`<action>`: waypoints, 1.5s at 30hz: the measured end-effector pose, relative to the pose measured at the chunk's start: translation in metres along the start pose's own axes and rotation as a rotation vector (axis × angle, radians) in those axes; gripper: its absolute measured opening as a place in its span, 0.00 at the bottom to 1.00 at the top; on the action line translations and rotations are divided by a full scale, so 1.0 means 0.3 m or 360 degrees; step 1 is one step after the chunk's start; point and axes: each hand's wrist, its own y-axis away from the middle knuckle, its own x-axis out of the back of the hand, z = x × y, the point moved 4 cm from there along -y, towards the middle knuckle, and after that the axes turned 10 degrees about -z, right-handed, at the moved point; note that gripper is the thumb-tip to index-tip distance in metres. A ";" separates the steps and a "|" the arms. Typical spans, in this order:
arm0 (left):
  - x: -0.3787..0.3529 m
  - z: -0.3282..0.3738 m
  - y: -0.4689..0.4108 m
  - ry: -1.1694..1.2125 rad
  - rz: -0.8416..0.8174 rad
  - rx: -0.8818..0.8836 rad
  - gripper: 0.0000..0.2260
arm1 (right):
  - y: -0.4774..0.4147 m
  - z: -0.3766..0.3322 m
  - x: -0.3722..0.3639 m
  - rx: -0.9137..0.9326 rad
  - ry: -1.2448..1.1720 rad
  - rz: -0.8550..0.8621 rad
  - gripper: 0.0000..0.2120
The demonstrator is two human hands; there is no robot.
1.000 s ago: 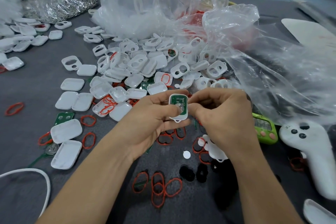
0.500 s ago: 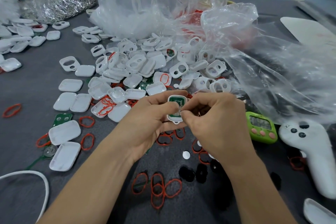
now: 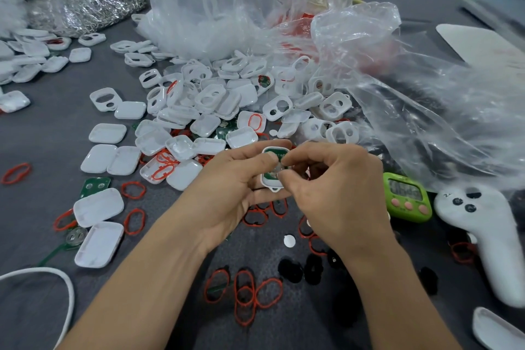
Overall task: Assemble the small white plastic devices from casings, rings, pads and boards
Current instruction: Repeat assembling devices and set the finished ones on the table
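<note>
1. Head view, centre of the frame: the right hand (image 3: 341, 193) curls thumb and forefinger, and its fingertips (image 3: 285, 161) pinch a small pale round piece (image 3: 274, 170), apparently a pad, against the green board (image 3: 274, 154).
2. The left hand (image 3: 227, 187) grips the white casing (image 3: 267, 150) that holds that board, with the thumb across its left edge and the fingers curled underneath.
3. A second ago the right fingertips sat at the casing's right edge and the board was open to view. Now they cover its middle. The pad is probably being seated, so this unit looks mid-assembly, with its cover not yet on.
4. Just below the hands, red rings (image 3: 244, 298), black pads (image 3: 289, 268) and a white disc (image 3: 289, 241) lie on the grey table (image 3: 42, 150).
5. Loose casings (image 3: 227, 94) heap at upper centre beneath clear bags (image 3: 397, 79). A green timer (image 3: 406, 197) and a white controller (image 3: 494, 236) sit at right.
</note>
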 end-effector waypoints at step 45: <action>0.022 0.027 0.006 -0.0071 0.0259 -0.0128 0.14 | -0.032 0.094 0.089 -0.0340 -0.0386 0.0131 0.11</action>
